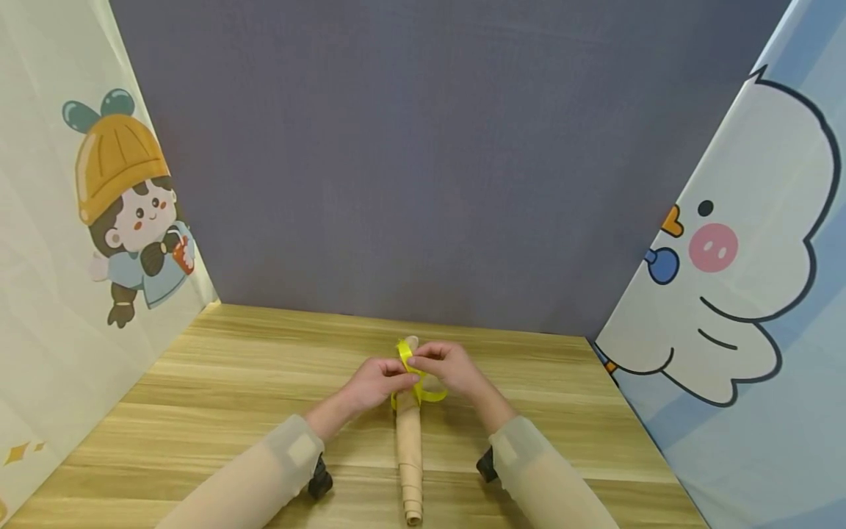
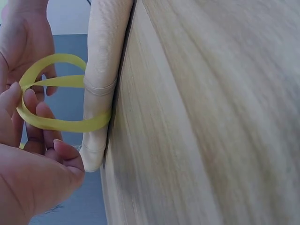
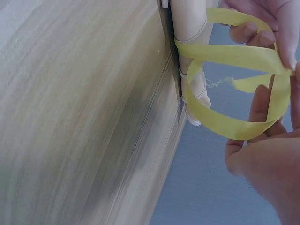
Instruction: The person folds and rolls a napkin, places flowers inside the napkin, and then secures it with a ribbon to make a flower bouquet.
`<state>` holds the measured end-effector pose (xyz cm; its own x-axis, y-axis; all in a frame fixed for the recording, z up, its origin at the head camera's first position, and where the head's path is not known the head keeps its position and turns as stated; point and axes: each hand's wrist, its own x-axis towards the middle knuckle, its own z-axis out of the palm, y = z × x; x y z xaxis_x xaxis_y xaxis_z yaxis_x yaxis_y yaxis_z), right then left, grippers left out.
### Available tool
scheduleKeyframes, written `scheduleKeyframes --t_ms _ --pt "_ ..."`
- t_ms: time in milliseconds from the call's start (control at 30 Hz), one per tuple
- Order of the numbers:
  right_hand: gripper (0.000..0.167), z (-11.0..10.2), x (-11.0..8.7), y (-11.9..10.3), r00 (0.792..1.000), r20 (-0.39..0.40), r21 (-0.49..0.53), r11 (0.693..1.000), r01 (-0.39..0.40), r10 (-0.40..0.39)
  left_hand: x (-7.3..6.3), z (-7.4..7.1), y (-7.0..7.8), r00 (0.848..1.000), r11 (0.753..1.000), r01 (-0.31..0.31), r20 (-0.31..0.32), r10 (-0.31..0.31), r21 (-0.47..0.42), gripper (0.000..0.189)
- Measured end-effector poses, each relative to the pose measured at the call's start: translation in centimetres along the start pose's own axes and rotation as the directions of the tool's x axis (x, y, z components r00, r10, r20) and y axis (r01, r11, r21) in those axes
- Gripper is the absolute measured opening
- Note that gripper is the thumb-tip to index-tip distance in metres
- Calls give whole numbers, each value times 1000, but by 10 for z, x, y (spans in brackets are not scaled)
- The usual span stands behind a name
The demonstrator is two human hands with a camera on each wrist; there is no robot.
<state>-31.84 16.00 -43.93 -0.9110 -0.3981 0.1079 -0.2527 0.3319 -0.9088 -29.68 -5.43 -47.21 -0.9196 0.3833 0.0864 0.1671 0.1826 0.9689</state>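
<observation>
A long beige roll [image 1: 410, 441], wound from a sheet with stepped spiral edges, lies on the wooden table and points away from me. Around its far part passes a yellow ribbon [image 3: 234, 54], standing up in loose loops. My left hand [image 1: 373, 386] pinches the ribbon just above the roll, thumb against fingers. From the other side my right hand [image 1: 452, 367] pinches it too, close to the left fingertips. In the right wrist view, a frayed ribbon end [image 3: 243, 84] hangs inside the loop. The left wrist view shows the ribbon strands crossing at the fingertips.
The wooden table [image 1: 264, 353] runs back to a dark grey-blue panel [image 1: 423, 162]. Cloth walls with cartoon figures flank it, a child in a yellow hat [image 1: 142, 213] at left and a white bird [image 1: 747, 242] at right.
</observation>
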Motion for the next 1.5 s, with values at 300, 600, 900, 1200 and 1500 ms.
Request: scheduleKeyframes --t_ms 300,600,900,1200,1500 --pt "36 -13 -3 13 998 55 7 999 -40 40 -2 2 1 999 999 24 -38 -25 -25 29" --pt "41 -30 -17 29 993 110 -70 997 -31 38 -2 1 -2 998 997 47 -35 -50 -57 34" --pt "29 -40 -26 34 999 17 -35 999 -27 27 -1 1 -4 997 991 72 -14 -74 -110 31" --pt "23 -42 -28 21 998 -60 -9 1000 -9 8 0 0 -4 998 990 68 -3 -69 -126 29" --pt "21 -40 -30 17 997 -80 -1 1000 -4 4 -2 -1 -3 996 987 84 -12 -86 -136 28"
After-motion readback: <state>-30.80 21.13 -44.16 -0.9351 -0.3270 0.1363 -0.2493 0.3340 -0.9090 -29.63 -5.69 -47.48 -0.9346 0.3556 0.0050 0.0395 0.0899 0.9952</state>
